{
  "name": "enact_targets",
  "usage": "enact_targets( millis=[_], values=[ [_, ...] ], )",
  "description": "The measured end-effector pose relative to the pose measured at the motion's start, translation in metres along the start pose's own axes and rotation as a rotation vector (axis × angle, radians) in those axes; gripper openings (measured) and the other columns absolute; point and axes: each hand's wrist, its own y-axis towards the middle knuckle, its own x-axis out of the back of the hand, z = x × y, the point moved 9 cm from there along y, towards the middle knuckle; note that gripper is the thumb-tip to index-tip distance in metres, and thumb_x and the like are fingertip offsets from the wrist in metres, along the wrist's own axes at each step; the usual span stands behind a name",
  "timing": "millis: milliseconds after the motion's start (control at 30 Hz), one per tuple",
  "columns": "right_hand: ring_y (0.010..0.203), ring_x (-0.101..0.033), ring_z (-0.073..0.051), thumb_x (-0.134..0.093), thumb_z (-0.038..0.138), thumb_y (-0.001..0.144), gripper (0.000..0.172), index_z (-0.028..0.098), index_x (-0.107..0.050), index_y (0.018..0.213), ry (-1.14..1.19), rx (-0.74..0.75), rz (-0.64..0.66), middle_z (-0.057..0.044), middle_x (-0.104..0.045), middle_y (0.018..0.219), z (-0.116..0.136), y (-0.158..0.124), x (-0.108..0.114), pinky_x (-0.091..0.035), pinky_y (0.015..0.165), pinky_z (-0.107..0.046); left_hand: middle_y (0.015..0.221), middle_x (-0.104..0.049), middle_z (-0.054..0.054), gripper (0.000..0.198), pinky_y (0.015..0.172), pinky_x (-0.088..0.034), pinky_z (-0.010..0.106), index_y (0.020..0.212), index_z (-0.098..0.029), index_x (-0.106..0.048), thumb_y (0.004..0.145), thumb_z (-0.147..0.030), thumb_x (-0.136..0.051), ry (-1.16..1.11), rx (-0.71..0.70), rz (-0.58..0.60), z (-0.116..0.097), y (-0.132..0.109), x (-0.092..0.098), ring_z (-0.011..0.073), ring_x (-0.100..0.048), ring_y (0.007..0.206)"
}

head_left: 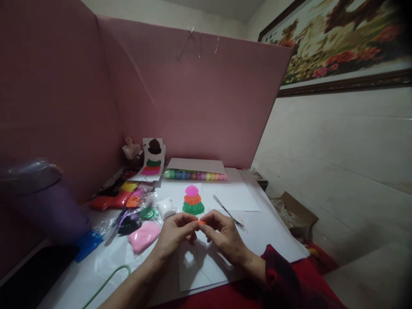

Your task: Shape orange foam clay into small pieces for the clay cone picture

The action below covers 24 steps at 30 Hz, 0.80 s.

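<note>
My left hand and my right hand meet over the white table, fingertips pinched together on a small orange piece of clay. Just beyond them lies a white card with a stacked clay figure: pink on top, orange in the middle, green below. Metal tweezers lie on the paper to the right of my right hand. A white sheet lies under my wrists.
Bags of coloured clay are heaped at the left, with a white lump beside them. A strip of coloured clay tubs and a sample card stand at the back against a pink partition. A cardboard box sits off the table's right edge.
</note>
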Motion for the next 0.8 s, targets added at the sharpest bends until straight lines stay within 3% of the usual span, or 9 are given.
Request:
enact_targets(
  millis=[133, 233, 433, 567, 667, 800],
  values=[
    [0.046, -0.048, -0.008, -0.067, 0.029, 0.075, 0.016, 0.015, -0.059, 0.076, 0.207, -0.097, -0.092, 0.004, -0.054, 0.059, -0.019, 0.006, 0.007, -0.044, 0.041, -0.019, 0.059, -0.064, 0.001, 0.022, 0.044, -0.041, 0.021, 0.074, -0.012, -0.064, 0.060, -0.024, -0.076, -0.123, -0.031, -0.146, -0.002, -0.002, 0.014, 0.0093, -0.052, 0.044],
    [0.045, -0.049, -0.007, -0.071, 0.028, 0.071, 0.019, 0.014, -0.061, 0.079, 0.297, -0.140, -0.107, 0.005, -0.054, 0.058, -0.029, 0.008, 0.008, -0.045, 0.041, -0.019, 0.061, -0.065, 0.002, 0.023, 0.045, -0.042, 0.020, 0.077, -0.012, -0.064, 0.062, -0.025, -0.076, -0.211, -0.048, -0.176, -0.001, -0.002, 0.019, 0.0096, -0.054, 0.048],
    [0.049, -0.052, -0.009, -0.065, 0.030, 0.077, 0.018, 0.013, -0.064, 0.082, 0.287, -0.138, -0.116, 0.001, -0.059, 0.060, -0.027, 0.008, 0.008, -0.045, 0.041, -0.018, 0.061, -0.064, 0.001, 0.027, 0.043, -0.044, 0.022, 0.080, -0.013, -0.067, 0.061, -0.028, -0.077, -0.135, -0.022, -0.047, 0.004, 0.003, 0.009, 0.0096, -0.053, 0.045],
    [0.045, -0.052, -0.009, -0.060, 0.031, 0.081, 0.018, 0.013, -0.065, 0.084, 0.270, -0.120, -0.025, 0.002, -0.058, 0.057, -0.019, 0.007, 0.001, -0.045, 0.043, -0.020, 0.063, -0.064, 0.002, 0.033, 0.041, -0.043, 0.022, 0.090, -0.012, -0.068, 0.064, -0.033, -0.074, -0.009, -0.017, 0.099, 0.004, 0.002, -0.007, 0.0088, -0.051, 0.042],
    [0.053, -0.055, -0.011, -0.058, 0.031, 0.083, 0.020, 0.013, -0.065, 0.088, 0.250, -0.092, 0.033, 0.000, -0.060, 0.063, -0.014, 0.006, -0.004, -0.046, 0.046, -0.021, 0.061, -0.062, 0.002, 0.031, 0.040, -0.042, 0.021, 0.085, -0.010, -0.069, 0.068, -0.035, -0.070, 0.064, -0.047, 0.103, 0.000, 0.000, -0.009, 0.0079, -0.050, 0.041],
    [0.061, -0.057, -0.013, -0.067, 0.028, 0.077, 0.021, 0.015, -0.062, 0.093, 0.234, -0.100, 0.003, 0.000, -0.060, 0.067, -0.015, 0.003, -0.002, -0.047, 0.049, -0.022, 0.058, -0.061, 0.001, 0.028, 0.038, -0.041, 0.020, 0.079, -0.010, -0.066, 0.069, -0.036, -0.069, 0.084, -0.080, 0.082, -0.003, -0.002, -0.008, 0.0083, -0.050, 0.039]
  ],
)
